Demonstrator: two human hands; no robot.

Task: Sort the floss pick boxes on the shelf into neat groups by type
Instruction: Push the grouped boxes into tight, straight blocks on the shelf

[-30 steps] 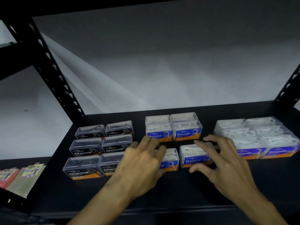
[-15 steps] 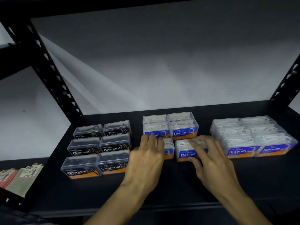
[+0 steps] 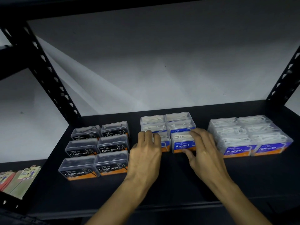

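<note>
Three groups of clear floss pick boxes stand on the black shelf. Several black Charcoal boxes sit at the left, blue Round boxes in the middle, blue Smooth boxes at the right. My left hand lies over the front-left Round box and hides most of it. My right hand holds the front-right Round box, thumb at its front, fingers on its top right. Both front boxes sit close against the Round row behind.
Perforated black shelf posts rise at the left and right. A pale wall closes the back. Flat coloured packets lie on a lower level at the far left. Bare shelf runs along the front edge.
Both hands have slid the two front Round boxes away from me, up against the rear Round boxes. The Charcoal and Smooth groups have not moved.
</note>
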